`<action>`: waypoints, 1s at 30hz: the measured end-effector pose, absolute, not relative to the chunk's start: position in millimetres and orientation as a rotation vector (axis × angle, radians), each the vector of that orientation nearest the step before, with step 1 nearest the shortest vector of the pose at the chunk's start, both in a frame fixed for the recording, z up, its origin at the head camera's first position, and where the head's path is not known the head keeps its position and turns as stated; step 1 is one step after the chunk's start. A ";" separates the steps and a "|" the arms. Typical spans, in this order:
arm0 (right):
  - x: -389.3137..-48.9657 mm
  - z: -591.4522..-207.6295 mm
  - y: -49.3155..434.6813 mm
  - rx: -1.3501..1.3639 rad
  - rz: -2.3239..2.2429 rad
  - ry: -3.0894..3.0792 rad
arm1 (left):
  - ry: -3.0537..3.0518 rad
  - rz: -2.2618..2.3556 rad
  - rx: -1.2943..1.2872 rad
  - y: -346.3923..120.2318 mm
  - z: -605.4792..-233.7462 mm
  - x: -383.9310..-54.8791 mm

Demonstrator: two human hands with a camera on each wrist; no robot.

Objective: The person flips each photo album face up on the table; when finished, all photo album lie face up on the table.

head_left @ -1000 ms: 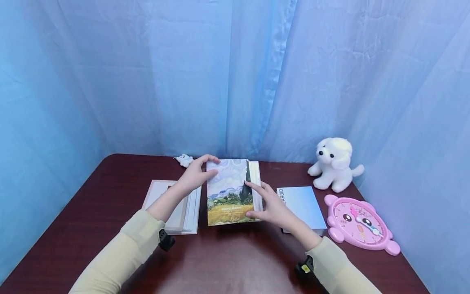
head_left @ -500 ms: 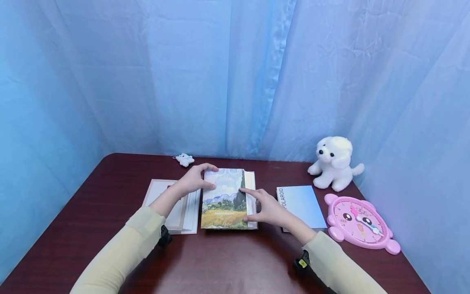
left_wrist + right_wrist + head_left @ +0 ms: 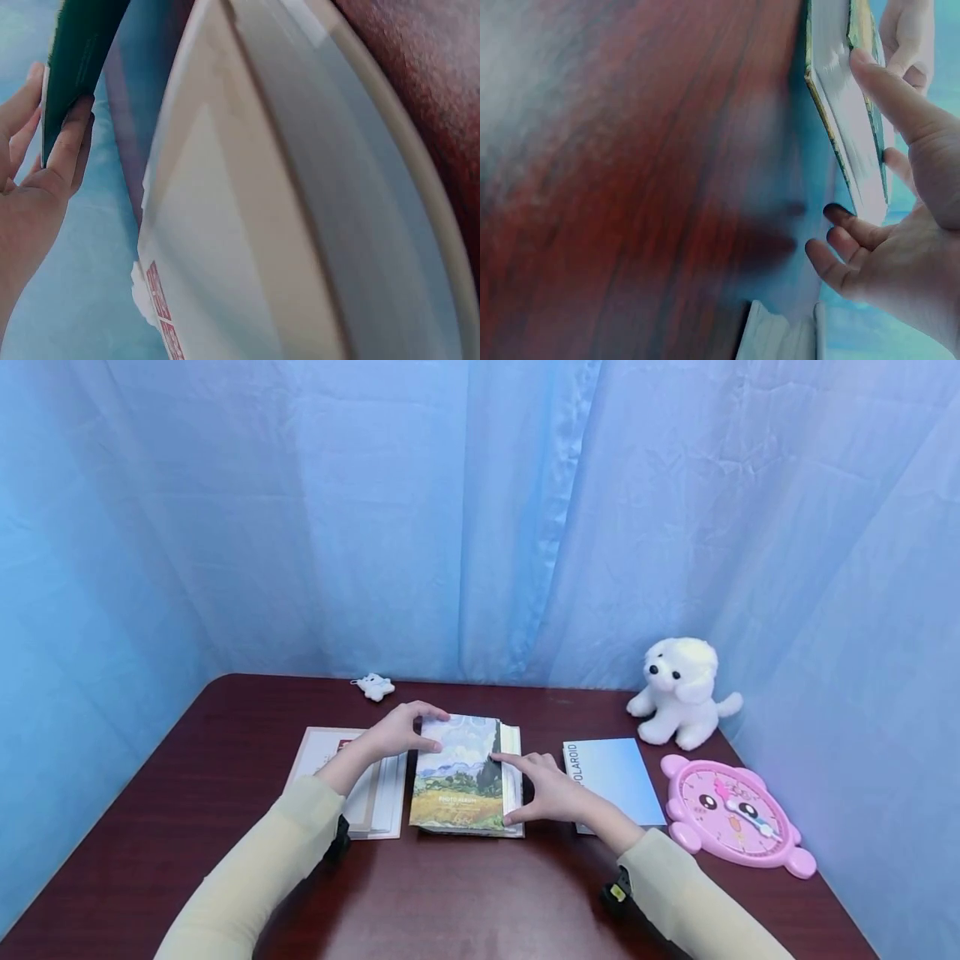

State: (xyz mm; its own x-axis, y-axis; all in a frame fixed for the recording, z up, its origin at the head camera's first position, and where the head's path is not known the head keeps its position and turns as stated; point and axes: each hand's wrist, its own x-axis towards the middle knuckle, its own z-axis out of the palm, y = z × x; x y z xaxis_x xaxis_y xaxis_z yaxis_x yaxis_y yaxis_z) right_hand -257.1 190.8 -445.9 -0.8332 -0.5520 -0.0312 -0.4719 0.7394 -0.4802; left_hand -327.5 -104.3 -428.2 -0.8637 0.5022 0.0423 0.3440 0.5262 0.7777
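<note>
A photo album [image 3: 456, 785] with a painted landscape cover is at the middle of the table in the head view, its white page edges showing along the right side. My left hand [image 3: 393, 732] grips its left edge near the top; the left wrist view shows fingers and thumb around the dark green spine side [image 3: 81, 60]. On the other side my right hand [image 3: 553, 789] holds the right part, thumb at the lower cover corner and index fingertip on the cover's edge. In the right wrist view the album [image 3: 847, 112] stands slightly fanned, other fingers curling near its lower cover.
Left of the album lies a white-and-beige album [image 3: 390, 793], partly under my left forearm. To the right are a blue Polaroid album [image 3: 618, 781], a pink clock [image 3: 738, 814] and a white plush dog [image 3: 678, 693]. A small white plush [image 3: 373, 687] sits near the back edge.
Both hands have brought the album down and toward me, slightly left, so that it now sits low between the two other albums. Both hands still hold it.
</note>
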 end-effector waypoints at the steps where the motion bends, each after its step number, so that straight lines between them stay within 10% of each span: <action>1: -257.4 -446.8 191.2 -0.817 -0.680 2.767 | 2.573 1.239 0.734 -104.4 -429.4 -328.5; 30: -262.9 -446.5 203.7 -0.945 -0.634 2.726 | 2.626 0.996 0.759 -103.6 -430.1 -319.2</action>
